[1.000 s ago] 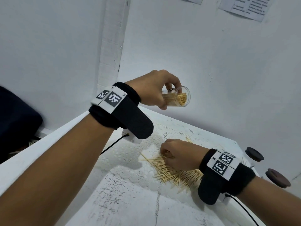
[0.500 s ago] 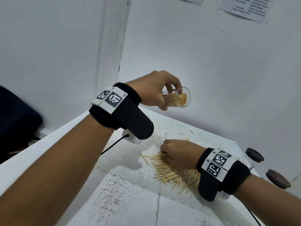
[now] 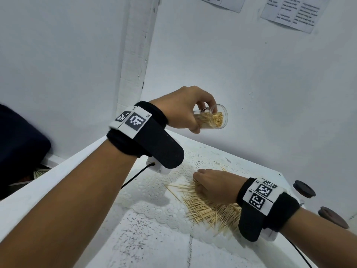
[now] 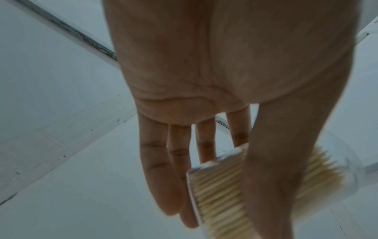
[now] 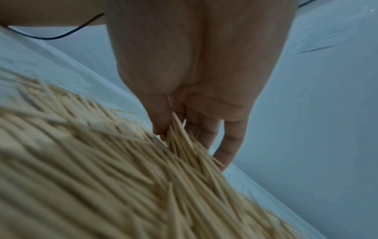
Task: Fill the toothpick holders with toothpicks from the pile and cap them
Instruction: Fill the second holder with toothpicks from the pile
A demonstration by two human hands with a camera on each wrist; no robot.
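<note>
My left hand (image 3: 185,109) holds a clear toothpick holder (image 3: 214,119) in the air, tipped on its side with its open mouth to the right. It is nearly full of toothpicks. In the left wrist view the thumb and fingers pinch the holder (image 4: 229,186). Down on the table my right hand (image 3: 214,185) rests on the far end of the toothpick pile (image 3: 210,207). In the right wrist view its fingers (image 5: 227,139) and thumb close round a small bunch of toothpicks (image 5: 180,134) at the pile's (image 5: 102,177) edge.
The pile lies on a white lace mat (image 3: 154,192) on the white table (image 3: 154,248). Two holders with dark brown caps (image 3: 304,188) (image 3: 333,216) stand at the right edge. White walls close in behind and to the left. A black cable (image 3: 135,176) hangs from the left wrist.
My right hand has slid a little toward me over the pile and gathered toothpicks. The left hand with the holder has stayed almost still.
</note>
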